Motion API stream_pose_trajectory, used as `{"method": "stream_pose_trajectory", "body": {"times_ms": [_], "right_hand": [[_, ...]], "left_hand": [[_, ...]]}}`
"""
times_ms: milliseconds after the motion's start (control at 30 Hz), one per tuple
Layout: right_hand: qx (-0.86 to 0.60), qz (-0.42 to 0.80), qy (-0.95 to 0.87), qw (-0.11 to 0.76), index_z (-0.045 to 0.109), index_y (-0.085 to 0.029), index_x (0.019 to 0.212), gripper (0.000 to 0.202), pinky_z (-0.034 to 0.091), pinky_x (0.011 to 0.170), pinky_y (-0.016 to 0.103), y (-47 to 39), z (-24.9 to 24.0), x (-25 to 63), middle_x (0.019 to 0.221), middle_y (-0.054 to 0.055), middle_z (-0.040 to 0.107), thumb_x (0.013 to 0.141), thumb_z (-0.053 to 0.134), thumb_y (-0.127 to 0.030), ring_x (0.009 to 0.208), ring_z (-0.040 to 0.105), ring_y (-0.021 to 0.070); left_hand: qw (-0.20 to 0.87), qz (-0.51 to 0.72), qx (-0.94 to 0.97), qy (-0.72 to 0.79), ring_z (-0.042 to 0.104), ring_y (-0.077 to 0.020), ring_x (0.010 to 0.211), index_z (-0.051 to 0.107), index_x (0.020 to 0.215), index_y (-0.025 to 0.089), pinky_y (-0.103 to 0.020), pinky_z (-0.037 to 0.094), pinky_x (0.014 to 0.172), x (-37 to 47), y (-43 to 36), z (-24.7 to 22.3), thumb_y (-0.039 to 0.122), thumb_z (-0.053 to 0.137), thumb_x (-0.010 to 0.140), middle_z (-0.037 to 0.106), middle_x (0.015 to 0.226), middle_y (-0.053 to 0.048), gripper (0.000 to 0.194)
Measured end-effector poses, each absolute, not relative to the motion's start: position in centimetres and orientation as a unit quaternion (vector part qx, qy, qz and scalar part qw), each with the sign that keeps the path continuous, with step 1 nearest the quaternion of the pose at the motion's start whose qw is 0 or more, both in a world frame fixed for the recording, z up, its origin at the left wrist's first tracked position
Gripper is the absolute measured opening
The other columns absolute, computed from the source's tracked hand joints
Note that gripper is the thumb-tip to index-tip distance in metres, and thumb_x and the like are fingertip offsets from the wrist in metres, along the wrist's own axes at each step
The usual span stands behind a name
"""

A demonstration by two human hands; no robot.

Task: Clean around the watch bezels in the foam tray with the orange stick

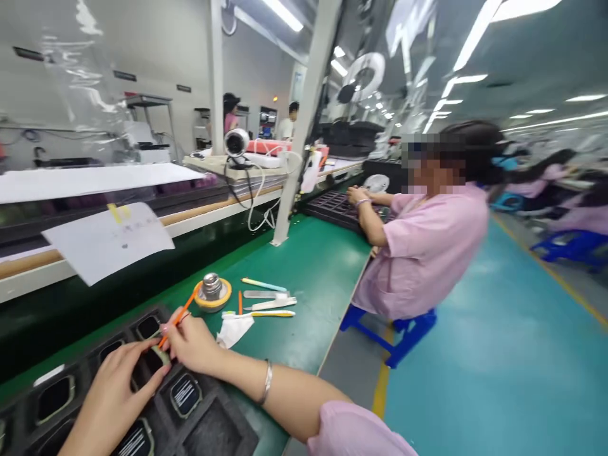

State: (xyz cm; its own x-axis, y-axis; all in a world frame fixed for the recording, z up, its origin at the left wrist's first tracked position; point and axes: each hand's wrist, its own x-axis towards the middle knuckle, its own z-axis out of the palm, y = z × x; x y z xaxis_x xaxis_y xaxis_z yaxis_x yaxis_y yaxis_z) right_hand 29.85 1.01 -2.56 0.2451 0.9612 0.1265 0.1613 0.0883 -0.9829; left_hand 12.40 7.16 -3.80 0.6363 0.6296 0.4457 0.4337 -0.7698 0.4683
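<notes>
Right hand (192, 342) pinching orange stick (178, 318), left hand (116, 392) curled, steadying part (159, 356) in tray (223, 430); neighbouring pockets filled (finished or not, can't tell).

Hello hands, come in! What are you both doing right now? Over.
Right hand grips thin orange stick tool, tip down at small part. Left hand steadies that part over black moulded tray. Yellow-rimmed metal pot and white wipe beside, apart.

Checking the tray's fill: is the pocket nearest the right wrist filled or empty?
Empty. That pocket of the black tray shows only bare dark foam, while the pocket beside it holds a framed part.
</notes>
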Motion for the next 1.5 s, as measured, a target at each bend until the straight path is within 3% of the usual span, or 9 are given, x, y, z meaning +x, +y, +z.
{"method": "stream_pose_trajectory", "body": {"times_ms": [200, 333, 500, 700, 933, 1133, 1333, 1500], "right_hand": [[-0.550, 0.382, -0.470, 0.575, 0.064, -0.016, 0.095, 0.028, 0.049, 0.050, 0.023, 1.3, -3.0, 29.9, 0.065, -0.004, 0.058, 0.101, 0.057, -0.043, 0.051, 0.054, 0.0090], [-0.523, 0.425, -0.413, 0.612, 0.061, -0.013, 0.108, 0.032, 0.045, 0.043, 0.018, 1.8, -2.6, 30.4, 0.069, -0.005, 0.058, 0.104, 0.051, -0.043, 0.045, 0.051, 0.0057], [-0.482, 0.419, -0.388, 0.664, 0.060, -0.014, 0.103, 0.033, 0.042, 0.042, 0.017, 0.5, -0.8, 31.4, 0.069, -0.005, 0.058, 0.103, 0.052, -0.045, 0.046, 0.050, 0.0052], [-0.448, 0.429, -0.416, 0.664, 0.055, -0.017, 0.093, 0.055, 0.038, 0.040, 0.016, -3.8, -1.2, 30.8, 0.065, -0.005, 0.060, 0.086, 0.060, -0.072, 0.044, 0.050, 0.0051], [-0.460, 0.433, -0.423, 0.650, 0.051, -0.019, 0.089, 0.059, 0.035, 0.039, 0.016, -5.5, -2.7, 29.4, 0.064, -0.006, 0.058, 0.084, 0.055, -0.078, 0.041, 0.044, 0.0037], [-0.484, 0.413, -0.418, 0.649, 0.046, -0.021, 0.084, 0.058, 0.036, 0.039, 0.017, -6.0, -2.9, 29.2, 0.060, -0.008, 0.052, 0.086, 0.051, -0.079, 0.040, 0.046, 0.0044], [-0.507, 0.403, -0.416, 0.638, 0.042, -0.023, 0.083, 0.057, 0.030, 0.037, 0.017, -6.6, -3.0, 29.3, 0.056, -0.010, 0.046, 0.087, 0.047, -0.079, 0.037, 0.039, 0.0046], [-0.518, 0.400, -0.450, 0.608, 0.045, -0.022, 0.079, 0.055, 0.029, 0.039, 0.019, -7.2, -2.8, 29.3, 0.056, -0.008, 0.046, 0.088, 0.051, -0.075, 0.040, 0.039, 0.0055]], "left_hand": [[0.114, 0.301, 0.901, 0.290, 0.064, -0.0351, 0.105, 0.065, 0.113, 0.020, -0.053, 0.048, 0.094, 12.6, 7.1, -3.1, 0.072, 0.054, 0.085, 0.069, 0.111, -0.011, 0.059], [0.052, 0.309, 0.929, 0.197, 0.065, -0.0293, 0.098, 0.069, 0.100, 0.028, -0.046, 0.051, 0.087, 13.5, 4.0, -1.8, 0.062, 0.056, 0.092, 0.067, 0.104, -0.004, 0.037], [-0.006, 0.283, 0.946, 0.157, 0.066, -0.0290, 0.102, 0.071, 0.103, 0.032, -0.043, 0.056, 0.083, 14.2, 0.9, -2.1, 0.051, 0.061, 0.092, 0.064, 0.112, -0.006, 0.024], [-0.028, 0.281, 0.945, 0.166, 0.066, -0.0300, 0.104, 0.067, 0.115, 0.032, -0.046, 0.060, 0.083, 12.4, -0.2, -1.6, 0.045, 0.062, 0.093, 0.064, 0.114, -0.008, 0.026], [0.063, 0.252, 0.951, 0.165, 0.066, -0.0267, 0.106, 0.064, 0.118, 0.030, -0.042, 0.062, 0.087, 12.1, -1.7, -0.7, 0.038, 0.064, 0.094, 0.067, 0.112, -0.006, 0.025], [0.130, 0.259, 0.939, 0.187, 0.064, -0.0276, 0.107, 0.066, 0.110, 0.030, -0.045, 0.060, 0.089, 12.1, -2.2, -1.3, 0.027, 0.063, 0.094, 0.066, 0.111, -0.006, 0.016], [0.223, 0.228, 0.918, 0.237, 0.059, -0.0280, 0.109, 0.057, 0.114, 0.025, -0.050, 0.054, 0.096, 12.2, -3.0, -0.7, 0.017, 0.061, 0.092, 0.063, 0.113, -0.008, 0.024], [0.284, 0.206, 0.886, 0.304, 0.058, -0.0276, 0.103, 0.050, 0.106, 0.020, -0.048, 0.053, 0.090, 12.6, -3.4, 0.1, 0.015, 0.069, 0.081, 0.060, 0.107, -0.008, 0.032]]}}
